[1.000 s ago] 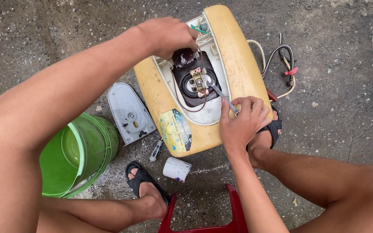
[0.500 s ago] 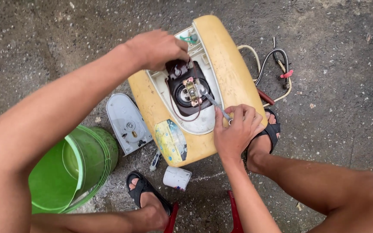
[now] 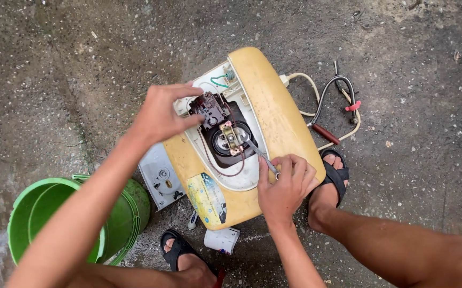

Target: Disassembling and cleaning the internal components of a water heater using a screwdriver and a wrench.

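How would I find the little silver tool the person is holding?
Look at the big yellow appliance lying opened on the concrete. Over its lower edge, the right hand pinches a thin silver wrench, slanting up into the black round part; it's the only shiny metal stick there.

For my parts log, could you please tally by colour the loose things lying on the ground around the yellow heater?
Green: 1, the bucket
White or pale grey: 2, the cover panel and the small cup
Black: 2, the sandals
Total: 5

The left hand holds a black part; the right hand holds a wrench.
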